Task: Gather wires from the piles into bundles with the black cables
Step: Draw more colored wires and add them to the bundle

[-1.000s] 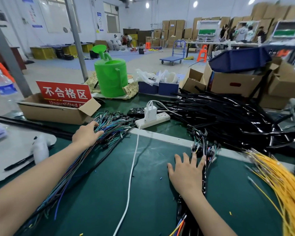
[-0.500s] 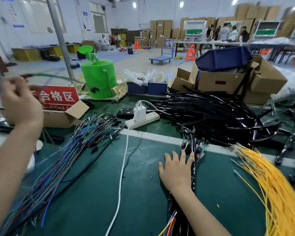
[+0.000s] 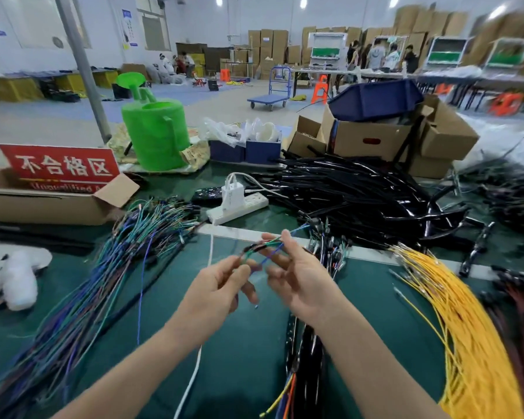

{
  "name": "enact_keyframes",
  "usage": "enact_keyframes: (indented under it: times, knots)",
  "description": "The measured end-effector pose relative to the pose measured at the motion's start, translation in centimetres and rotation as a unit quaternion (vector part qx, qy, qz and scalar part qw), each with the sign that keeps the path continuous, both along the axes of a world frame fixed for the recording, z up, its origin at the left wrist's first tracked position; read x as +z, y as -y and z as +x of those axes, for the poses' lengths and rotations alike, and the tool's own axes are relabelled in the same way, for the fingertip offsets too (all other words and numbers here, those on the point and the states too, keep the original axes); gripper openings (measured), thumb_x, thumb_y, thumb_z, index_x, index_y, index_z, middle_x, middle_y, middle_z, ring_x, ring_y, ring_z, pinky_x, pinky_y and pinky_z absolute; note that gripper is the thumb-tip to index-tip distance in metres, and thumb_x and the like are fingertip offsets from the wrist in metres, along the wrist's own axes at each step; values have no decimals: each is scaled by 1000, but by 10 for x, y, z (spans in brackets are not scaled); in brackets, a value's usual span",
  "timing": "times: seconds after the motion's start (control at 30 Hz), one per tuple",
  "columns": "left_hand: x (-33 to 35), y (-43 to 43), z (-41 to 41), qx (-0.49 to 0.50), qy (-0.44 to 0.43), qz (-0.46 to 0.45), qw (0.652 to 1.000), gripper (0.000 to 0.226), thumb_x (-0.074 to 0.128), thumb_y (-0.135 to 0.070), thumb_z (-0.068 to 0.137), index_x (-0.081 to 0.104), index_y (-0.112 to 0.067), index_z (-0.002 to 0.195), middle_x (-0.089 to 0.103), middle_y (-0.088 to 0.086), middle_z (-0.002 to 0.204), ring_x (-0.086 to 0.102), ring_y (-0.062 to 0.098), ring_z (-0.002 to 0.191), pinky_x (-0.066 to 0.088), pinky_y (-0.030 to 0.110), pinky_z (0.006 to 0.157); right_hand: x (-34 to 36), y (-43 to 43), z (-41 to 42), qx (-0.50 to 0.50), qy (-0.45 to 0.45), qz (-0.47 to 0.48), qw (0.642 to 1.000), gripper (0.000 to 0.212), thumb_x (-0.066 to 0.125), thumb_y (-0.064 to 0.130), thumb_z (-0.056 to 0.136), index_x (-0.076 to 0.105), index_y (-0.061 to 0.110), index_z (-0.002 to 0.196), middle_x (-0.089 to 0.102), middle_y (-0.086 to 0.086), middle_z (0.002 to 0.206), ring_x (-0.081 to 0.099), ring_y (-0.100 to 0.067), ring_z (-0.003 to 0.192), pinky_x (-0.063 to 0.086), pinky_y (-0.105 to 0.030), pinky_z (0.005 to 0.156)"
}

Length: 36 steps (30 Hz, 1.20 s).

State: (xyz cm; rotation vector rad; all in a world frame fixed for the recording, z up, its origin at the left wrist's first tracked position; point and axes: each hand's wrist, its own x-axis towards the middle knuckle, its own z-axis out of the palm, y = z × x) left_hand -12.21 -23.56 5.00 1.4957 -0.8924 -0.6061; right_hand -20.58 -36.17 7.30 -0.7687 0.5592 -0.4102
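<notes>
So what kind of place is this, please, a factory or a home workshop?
Most likely a factory floor for wire assembly. The bench carries sorted piles of yellow wires, coloured wires and black cables, a red sign reads "Unqualified", and stacked cartons line the back wall.

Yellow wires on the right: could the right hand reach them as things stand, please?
Probably yes: only mat and low cables separate the right hand from the yellow wires, though it pinches thin wires.
</notes>
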Motion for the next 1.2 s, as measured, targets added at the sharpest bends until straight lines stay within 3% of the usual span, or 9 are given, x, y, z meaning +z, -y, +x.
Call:
enact_keyframes:
  times: [0.2,0.43,0.63,0.77,0.83,0.93,1.0,1.07,1.2]
  knots:
    - [-22,-28,12,-60,149,41,986,26,47,-33,88,71,-25,93,54,-3,52,36,4,44,30,15,46,10,35,-45,-59,38,1,998,13,47,15,96,55,7,90,73,-7,83,47,-9,44,38,-15,37]
    - [-38,-79,44,-91,235,122,960,21,49,-33,93,67,-33,82,43,-7,47,36,5,46,31,25,48,35,59,-64,-49,-32,-144,988,28,36,32,102,45,16,82,53,-1,51,41,-10,39,29,-16,34]
    - [-29,-77,26,-156,167,138,964,23,46,-31,93,66,-28,84,39,-4,54,34,8,53,28,25,51,41,90,-43,-17,-98,-274,957,22,38,28,102,47,8,99,54,-2,47,31,-8,32,20,-15,36]
    - [-35,-43,-28,-182,53,122,974,21,45,-24,94,61,-13,88,45,0,52,39,13,51,33,22,50,42,129,-48,37,-180,-265,946,24,55,31,95,56,7,96,65,-21,92,60,-21,64,55,-23,56]
    - [-43,-21,-50,-165,6,116,979,22,43,-12,100,57,-6,84,46,-1,47,37,13,43,32,21,45,25,150,-66,28,-349,-383,855,12,59,14,93,58,2,94,61,-25,93,61,-30,70,53,-30,65]
    - [-46,6,-68,-191,-43,134,971,25,35,-1,100,52,-5,82,53,-2,45,44,10,39,35,18,44,0,161,-109,69,-615,-560,550,6,57,8,86,57,3,90,63,-20,95,65,-33,88,50,-33,71]
    - [-45,18,-76,-220,-78,149,961,24,35,-2,100,51,-5,83,59,0,50,50,11,41,39,19,43,-8,158,-133,137,-675,-566,454,16,66,17,85,53,8,79,59,-7,82,64,-25,83,49,-26,66]
    - [-41,28,-85,-241,-116,153,951,21,36,-3,101,50,-4,84,64,4,56,56,13,44,43,20,44,-13,158,-148,146,-677,-548,468,34,74,21,80,46,10,63,51,-3,63,58,-21,60,46,-23,51]
    - [-37,42,-100,-261,-177,141,938,18,38,-3,100,48,-3,85,69,10,65,64,18,55,50,23,52,-22,150,-163,120,-640,-518,555,29,73,15,79,48,8,67,58,-9,58,58,-20,43,48,-23,44]
